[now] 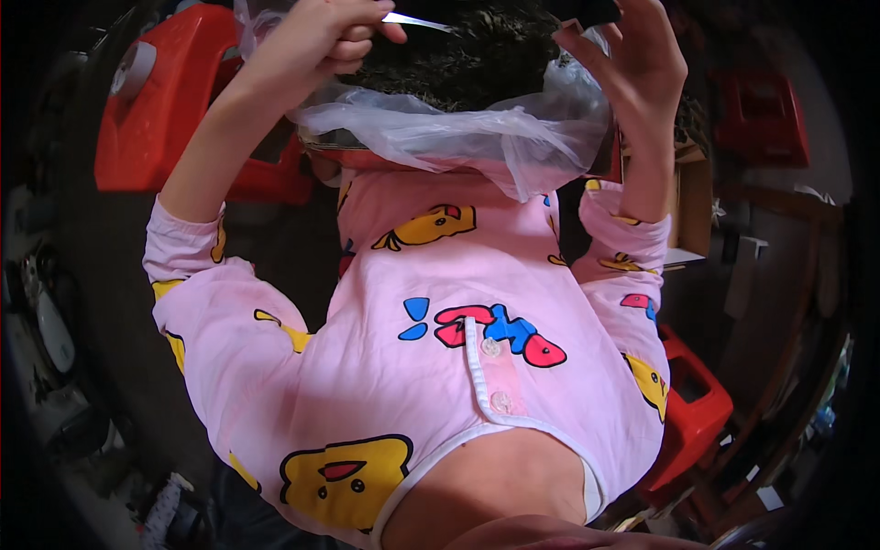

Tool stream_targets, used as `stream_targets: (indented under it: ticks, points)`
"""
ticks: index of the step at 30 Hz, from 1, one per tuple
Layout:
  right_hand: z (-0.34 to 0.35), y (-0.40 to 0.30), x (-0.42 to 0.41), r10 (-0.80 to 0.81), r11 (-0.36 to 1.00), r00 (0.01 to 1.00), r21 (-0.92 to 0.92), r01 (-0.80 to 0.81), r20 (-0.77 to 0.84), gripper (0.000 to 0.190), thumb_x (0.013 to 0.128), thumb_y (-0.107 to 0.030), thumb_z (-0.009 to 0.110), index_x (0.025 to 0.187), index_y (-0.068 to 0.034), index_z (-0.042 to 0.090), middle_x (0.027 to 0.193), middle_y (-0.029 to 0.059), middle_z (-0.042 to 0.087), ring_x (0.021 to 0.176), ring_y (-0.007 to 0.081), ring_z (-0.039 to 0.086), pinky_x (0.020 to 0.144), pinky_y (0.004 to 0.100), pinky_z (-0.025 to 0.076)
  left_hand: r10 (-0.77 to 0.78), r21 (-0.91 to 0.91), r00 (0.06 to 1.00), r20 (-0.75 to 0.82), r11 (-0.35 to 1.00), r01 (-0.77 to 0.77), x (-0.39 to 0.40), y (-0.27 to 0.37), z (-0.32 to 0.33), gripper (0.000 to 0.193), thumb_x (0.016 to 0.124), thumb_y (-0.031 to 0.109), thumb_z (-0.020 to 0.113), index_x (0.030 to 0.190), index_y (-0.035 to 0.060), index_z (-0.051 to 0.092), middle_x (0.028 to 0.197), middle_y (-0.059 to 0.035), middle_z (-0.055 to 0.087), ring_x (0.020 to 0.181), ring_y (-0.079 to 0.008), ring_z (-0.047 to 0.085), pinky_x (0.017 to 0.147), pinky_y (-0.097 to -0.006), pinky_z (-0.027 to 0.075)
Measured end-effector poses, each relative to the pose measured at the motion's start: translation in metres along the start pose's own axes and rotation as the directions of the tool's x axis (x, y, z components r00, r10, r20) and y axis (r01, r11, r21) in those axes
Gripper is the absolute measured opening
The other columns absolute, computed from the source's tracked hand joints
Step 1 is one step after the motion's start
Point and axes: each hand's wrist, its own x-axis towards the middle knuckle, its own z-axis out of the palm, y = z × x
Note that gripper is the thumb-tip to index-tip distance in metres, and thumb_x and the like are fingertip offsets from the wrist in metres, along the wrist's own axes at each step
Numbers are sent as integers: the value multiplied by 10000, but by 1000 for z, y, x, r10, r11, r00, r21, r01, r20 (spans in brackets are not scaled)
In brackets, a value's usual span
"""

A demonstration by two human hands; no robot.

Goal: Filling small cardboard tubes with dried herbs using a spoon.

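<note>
My left hand (347, 41) is closed around a slim, pale, pointed tool (418, 23), perhaps tweezers, whose tip points right. Beneath the tip lies a heap of dark, dry, fine plant-like material (474, 55). A clear plastic bag (447, 127) lines the box (330, 148) around that heap and folds over its near edge. On the heap's right side, my right hand (639, 62) is raised with its thumb bent toward the fingers. Something small and brownish shows at the thumb tip; the picture's top edge and the dark background hide whether it is held.
A red plastic stool (155, 117) stands at the left, with a white roll (134, 69) on it. Another red stool (760, 117) is at the far right, and a red plastic seat (694, 405) shows beside my right side. An open cardboard box (691, 206) sits beyond my right forearm.
</note>
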Motion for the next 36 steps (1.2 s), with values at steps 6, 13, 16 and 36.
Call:
stream_targets:
  ticks: [6,13,16,36]
  points:
    - [-1,-22,17,486,668,862,-697,-260,144,522,729,53,750,1209,-29,563,1170,72,597,1126,177,558,1002,300,424,3,-101,998,-70,995,-10,-38,-6,-45,313,987,261,498,894,-12,620,527,122,219,425,17,194,417,-191,155]
    - [12,-12,28,600,507,756,-855,-108,260,470,738,-59,760,1164,1,572,1052,129,645,1012,216,616,892,320,481,42,-92,978,-204,994,-62,-72,5,-65,283,977,239,522,884,-7,629,532,122,221,428,21,198,408,-183,140]
    - [21,-5,32,608,552,742,-822,-141,281,471,729,-75,766,1152,1,573,1016,144,658,975,245,637,855,321,493,98,7,976,-193,995,-99,-74,16,-55,288,978,242,519,888,-6,636,534,117,221,434,15,194,413,-192,140]
    - [13,10,26,769,633,615,-350,-691,177,484,811,-25,735,1229,3,492,1029,67,615,961,133,590,873,280,486,739,797,299,603,-550,-249,-95,80,28,64,763,-5,701,785,-3,641,659,-93,611,526,-201,588,486,-281,460]
